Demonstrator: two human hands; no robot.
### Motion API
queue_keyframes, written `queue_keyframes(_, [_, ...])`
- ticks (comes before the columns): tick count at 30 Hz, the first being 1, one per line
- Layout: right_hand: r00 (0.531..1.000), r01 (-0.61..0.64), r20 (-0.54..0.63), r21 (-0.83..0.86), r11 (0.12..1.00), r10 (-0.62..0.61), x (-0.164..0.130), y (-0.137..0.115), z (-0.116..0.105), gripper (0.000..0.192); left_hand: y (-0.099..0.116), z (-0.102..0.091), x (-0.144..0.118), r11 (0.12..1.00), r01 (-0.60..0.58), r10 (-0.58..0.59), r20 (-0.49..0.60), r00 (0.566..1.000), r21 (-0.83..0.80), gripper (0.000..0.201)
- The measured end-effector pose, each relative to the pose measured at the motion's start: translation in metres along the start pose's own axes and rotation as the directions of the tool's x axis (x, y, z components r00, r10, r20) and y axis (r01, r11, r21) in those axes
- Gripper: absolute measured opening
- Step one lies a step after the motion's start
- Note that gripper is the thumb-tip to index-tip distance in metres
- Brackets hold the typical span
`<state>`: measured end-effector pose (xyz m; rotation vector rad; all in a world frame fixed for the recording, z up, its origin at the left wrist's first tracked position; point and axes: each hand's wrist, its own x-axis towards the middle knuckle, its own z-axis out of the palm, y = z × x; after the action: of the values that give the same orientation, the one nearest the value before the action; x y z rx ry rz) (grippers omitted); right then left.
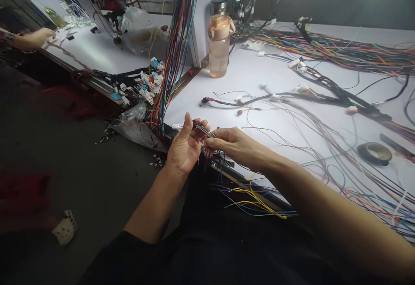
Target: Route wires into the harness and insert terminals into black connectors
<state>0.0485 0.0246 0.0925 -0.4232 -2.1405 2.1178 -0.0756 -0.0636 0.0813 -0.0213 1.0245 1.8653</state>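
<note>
Both hands meet just off the near edge of the bench (259, 77), and between them sits a small bundle of coloured wires (201, 128). The left hand (185, 147) is cupped palm-up, fingers curled round the bundle's end; the right hand (231, 144) pinches the same strands from the other side, fingertips closed on them. So the hands are together, both clamped on the wires, right at the near edge.

These strands look thin, light and floppy, likely to slip and splay, so a pinch close to the tips seems the safest hold. Loose yellow and blue wires (256, 201) trail down below the right forearm. Further back, a peach-lidded water bottle (218, 45) stands by hanging cables (177, 47), and a tape roll (374, 153) lies toward the right edge.
</note>
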Motion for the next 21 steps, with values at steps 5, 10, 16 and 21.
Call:
queue_keyframes(5, [0.994,-0.11,-0.025,0.042,0.993,0.111,-0.006,-0.008,-0.009,0.027,-0.003,-0.001,0.004,0.999,-0.023,0.023,0.002,1.0,0.024,0.024])
queue_keyframes(10, [0.994,-0.102,-0.031,0.005,0.995,0.102,-0.008,-0.013,-0.012,0.029,-0.006,-0.003,0.005,0.999,0.009,-0.007,-0.029,1.0,0.05,0.022])
queue_keyframes(16, [0.989,-0.129,-0.079,-0.004,0.992,0.129,-0.006,-0.011,-0.012,0.027,-0.008,-0.004,0.007,0.999,0.021,-0.019,-0.033,0.999,0.041,0.021])
queue_keyframes(21, [0.992,-0.11,-0.062,0.028,0.994,0.111,-0.006,-0.006,-0.013,0.026,-0.01,-0.005,0.01,0.998,0.046,-0.045,-0.034,0.998,0.033,0.021])
